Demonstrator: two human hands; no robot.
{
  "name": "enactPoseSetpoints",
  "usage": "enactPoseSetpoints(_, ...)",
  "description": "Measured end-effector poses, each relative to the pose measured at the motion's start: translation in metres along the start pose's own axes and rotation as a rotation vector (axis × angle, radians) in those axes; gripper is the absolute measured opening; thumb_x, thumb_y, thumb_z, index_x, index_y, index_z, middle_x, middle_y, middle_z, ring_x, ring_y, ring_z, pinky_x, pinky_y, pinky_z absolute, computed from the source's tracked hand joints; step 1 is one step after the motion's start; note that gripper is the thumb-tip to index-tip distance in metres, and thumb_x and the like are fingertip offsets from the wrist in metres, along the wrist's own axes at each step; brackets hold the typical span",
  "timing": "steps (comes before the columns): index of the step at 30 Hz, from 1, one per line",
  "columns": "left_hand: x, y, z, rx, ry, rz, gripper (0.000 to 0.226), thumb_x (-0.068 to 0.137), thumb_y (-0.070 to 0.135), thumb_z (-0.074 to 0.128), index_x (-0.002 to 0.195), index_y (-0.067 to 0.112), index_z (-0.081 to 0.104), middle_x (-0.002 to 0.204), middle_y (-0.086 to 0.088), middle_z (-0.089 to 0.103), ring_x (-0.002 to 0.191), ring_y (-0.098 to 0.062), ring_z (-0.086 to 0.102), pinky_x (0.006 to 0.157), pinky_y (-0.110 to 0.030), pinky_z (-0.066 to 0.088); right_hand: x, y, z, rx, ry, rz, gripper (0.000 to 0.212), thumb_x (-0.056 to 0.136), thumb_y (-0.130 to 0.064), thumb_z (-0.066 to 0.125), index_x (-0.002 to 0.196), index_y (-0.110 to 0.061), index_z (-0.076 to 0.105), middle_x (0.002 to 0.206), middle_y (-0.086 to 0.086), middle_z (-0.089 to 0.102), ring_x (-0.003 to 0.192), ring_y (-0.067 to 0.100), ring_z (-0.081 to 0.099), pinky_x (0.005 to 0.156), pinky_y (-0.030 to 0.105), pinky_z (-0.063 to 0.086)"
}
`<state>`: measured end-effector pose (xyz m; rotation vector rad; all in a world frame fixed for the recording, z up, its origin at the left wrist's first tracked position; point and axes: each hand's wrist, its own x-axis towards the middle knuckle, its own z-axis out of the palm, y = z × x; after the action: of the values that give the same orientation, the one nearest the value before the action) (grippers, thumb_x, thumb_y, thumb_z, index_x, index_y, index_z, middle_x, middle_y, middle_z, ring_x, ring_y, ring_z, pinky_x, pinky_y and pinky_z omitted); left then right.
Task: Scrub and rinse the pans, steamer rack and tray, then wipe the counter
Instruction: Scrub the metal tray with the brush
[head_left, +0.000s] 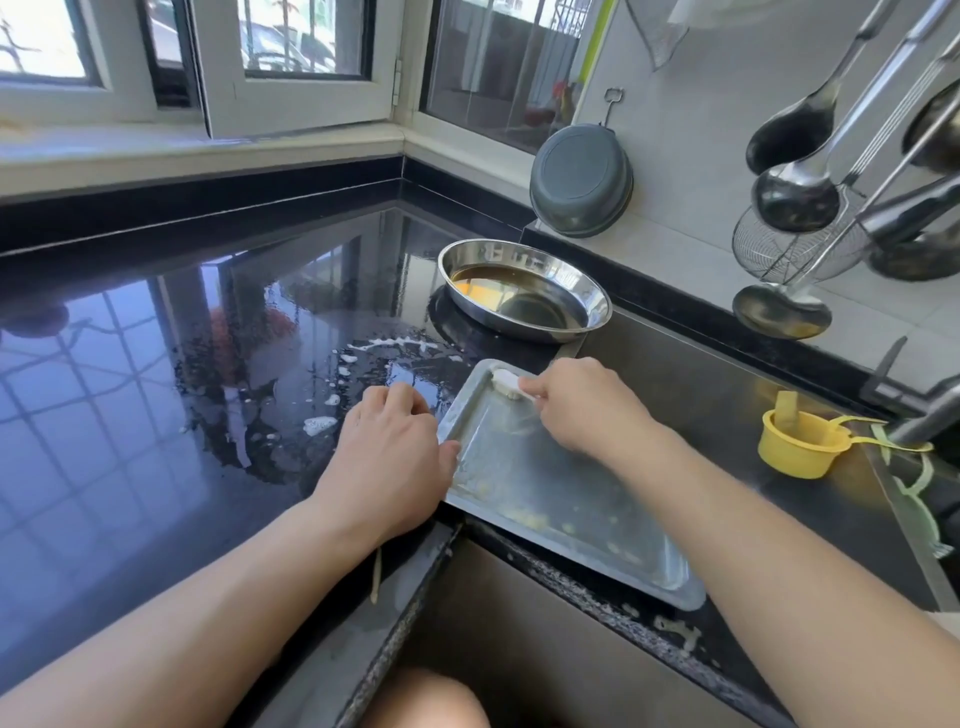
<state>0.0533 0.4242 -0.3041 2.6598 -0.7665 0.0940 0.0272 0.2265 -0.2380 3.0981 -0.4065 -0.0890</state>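
A rectangular steel tray (561, 499) lies tilted across the sink's left edge, with yellow food bits and suds on it. My left hand (389, 457) holds the tray's left rim, thumb hooked over the edge. My right hand (582, 405) grips a white brush (506, 382) and presses its head into the tray's far left corner. A round steel pan (524, 291) holding brownish liquid sits on the counter behind the tray.
The black counter (182, 364) at left is wet with blobs of foam (319, 423). A yellow cup (802, 441) sits on the sink's right side by the faucet (924, 415). A grey pan (582, 179) and ladles (795, 197) hang on the wall.
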Motion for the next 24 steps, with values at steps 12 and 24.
enactPoseSetpoints(12, -0.003, -0.001, 0.006, 0.031, 0.036, 0.002, 0.053, 0.097, 0.046, 0.032, 0.096, 0.012, 0.072, 0.122, -0.004, 0.052, 0.116, -0.029, 0.044, 0.103, -0.040, 0.036, -0.045, 0.007, 0.014, -0.001, -0.100, -0.198, 0.049, 0.104, -0.017, 0.046, 0.140, -0.050, 0.051, 0.099, -0.003, 0.056, 0.100, 0.029, 0.058, 0.078, 0.039, 0.050)
enactPoseSetpoints(24, -0.001, -0.003, 0.008, 0.019, 0.049, -0.007, 0.057, 0.087, 0.047, 0.029, 0.084, 0.012, 0.074, 0.116, -0.003, 0.057, 0.111, -0.029, 0.047, 0.098, -0.041, 0.040, 0.012, -0.036, 0.007, 0.015, 0.143, 0.005, 0.030, 0.091, 0.000, 0.047, 0.117, -0.012, 0.059, 0.087, 0.004, 0.042, 0.082, 0.031, 0.049, 0.068, 0.037, 0.039)
